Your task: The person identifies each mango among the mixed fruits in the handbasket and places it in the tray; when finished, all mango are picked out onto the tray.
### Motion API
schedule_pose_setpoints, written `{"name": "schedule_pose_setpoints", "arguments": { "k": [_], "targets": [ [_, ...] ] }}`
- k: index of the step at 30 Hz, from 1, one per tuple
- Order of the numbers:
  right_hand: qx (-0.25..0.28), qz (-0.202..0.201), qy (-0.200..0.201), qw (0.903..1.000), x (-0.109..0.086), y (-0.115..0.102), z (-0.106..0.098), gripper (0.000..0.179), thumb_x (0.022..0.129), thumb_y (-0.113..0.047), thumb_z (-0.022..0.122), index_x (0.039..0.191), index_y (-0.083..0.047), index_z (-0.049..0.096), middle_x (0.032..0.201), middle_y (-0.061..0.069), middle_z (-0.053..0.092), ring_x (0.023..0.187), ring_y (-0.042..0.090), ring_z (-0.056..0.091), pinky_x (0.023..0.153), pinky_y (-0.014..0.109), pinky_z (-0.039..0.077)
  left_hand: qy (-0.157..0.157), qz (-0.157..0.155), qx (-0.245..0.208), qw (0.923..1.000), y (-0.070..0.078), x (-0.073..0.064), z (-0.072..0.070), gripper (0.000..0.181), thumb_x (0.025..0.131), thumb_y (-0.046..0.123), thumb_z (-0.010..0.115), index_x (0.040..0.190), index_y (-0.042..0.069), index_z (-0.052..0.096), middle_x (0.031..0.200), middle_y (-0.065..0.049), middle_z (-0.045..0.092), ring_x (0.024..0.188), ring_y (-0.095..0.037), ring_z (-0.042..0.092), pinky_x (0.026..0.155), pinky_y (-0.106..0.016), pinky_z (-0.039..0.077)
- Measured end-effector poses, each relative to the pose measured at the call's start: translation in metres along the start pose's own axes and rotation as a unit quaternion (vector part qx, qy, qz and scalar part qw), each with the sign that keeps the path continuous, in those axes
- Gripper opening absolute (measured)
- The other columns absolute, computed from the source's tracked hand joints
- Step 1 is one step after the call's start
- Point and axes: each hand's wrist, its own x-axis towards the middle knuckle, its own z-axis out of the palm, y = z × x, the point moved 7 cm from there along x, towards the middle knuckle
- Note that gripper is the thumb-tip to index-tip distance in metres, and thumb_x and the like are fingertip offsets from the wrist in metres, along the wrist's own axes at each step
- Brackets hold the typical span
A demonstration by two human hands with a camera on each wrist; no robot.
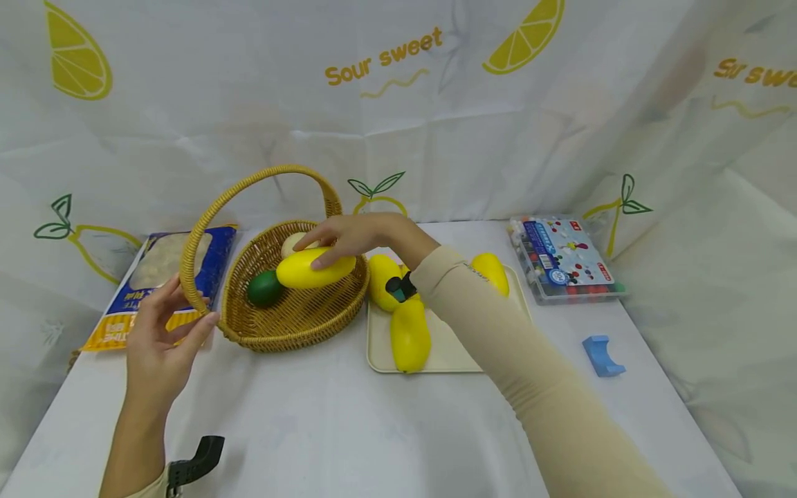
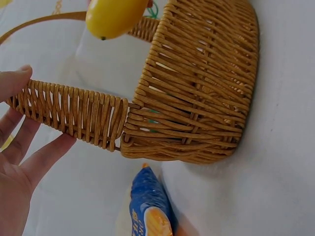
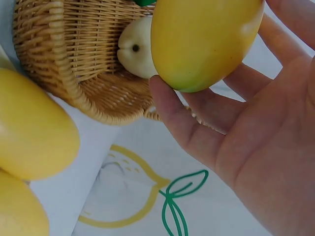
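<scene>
My right hand grips a yellow mango over the inside of the wicker basket. The right wrist view shows the fingers around this mango, with its greenish tip pointing down. In the basket lie a dark green fruit and a pale pear-like fruit, partly hidden behind the held mango. My left hand holds the basket's handle low on its left side, thumb on one face and fingers on the other.
Right of the basket, a cream tray bears several yellow mangoes, partly covered by the right forearm. A blue-and-orange food bag lies at the left. A clear plastic case and a light blue block lie at the right.
</scene>
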Motion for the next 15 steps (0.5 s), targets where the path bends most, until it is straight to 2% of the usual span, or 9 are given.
{"name": "schedule_pose_setpoints", "arguments": {
  "k": [5, 8, 13, 15],
  "targets": [
    [0.014, 0.016, 0.024, 0.9995, -0.023, 0.008, -0.01, 0.057, 0.098, -0.044, 0.064, 0.152, -0.037, 0.047, 0.159, -0.002, 0.043, 0.143, 0.018, 0.043, 0.099, 0.041, 0.057, 0.0, 0.016, -0.009, 0.9998, 0.0, 0.001, 0.001, 0.074, 0.08, -0.026, 0.067, 0.147, -0.001, 0.047, 0.131, 0.016, 0.061, 0.117, -0.003, 0.062, 0.086, -0.005, 0.053],
    [0.014, 0.013, 0.044, 0.9988, -0.036, 0.012, -0.015, 0.057, 0.097, -0.045, 0.065, 0.151, -0.038, 0.048, 0.156, -0.003, 0.047, 0.141, 0.018, 0.046, 0.104, 0.041, 0.054, 0.002, 0.02, -0.008, 0.9998, 0.001, 0.0, 0.002, 0.073, 0.08, -0.025, 0.068, 0.146, -0.002, 0.048, 0.131, 0.016, 0.06, 0.117, -0.003, 0.062, 0.086, -0.005, 0.054],
    [0.004, -0.006, 0.08, 0.9967, -0.057, 0.018, -0.024, 0.057, 0.096, -0.043, 0.067, 0.15, -0.033, 0.051, 0.153, -0.005, 0.049, 0.141, 0.016, 0.048, 0.119, 0.043, 0.042, 0.002, 0.026, -0.008, 0.9996, 0.002, -0.001, 0.001, 0.072, 0.08, -0.024, 0.068, 0.145, -0.003, 0.048, 0.132, 0.016, 0.059, 0.117, -0.002, 0.062, 0.087, -0.005, 0.054],
    [0.011, -0.009, 0.089, 0.996, -0.066, 0.021, -0.025, 0.057, 0.096, -0.041, 0.067, 0.15, -0.031, 0.051, 0.154, -0.006, 0.048, 0.141, 0.016, 0.048, 0.119, 0.042, 0.042, 0.001, 0.029, -0.009, 0.9995, 0.002, -0.001, 0.001, 0.071, 0.08, -0.025, 0.068, 0.145, -0.003, 0.048, 0.132, 0.015, 0.059, 0.118, -0.003, 0.062, 0.087, -0.006, 0.053]
  ]
}}
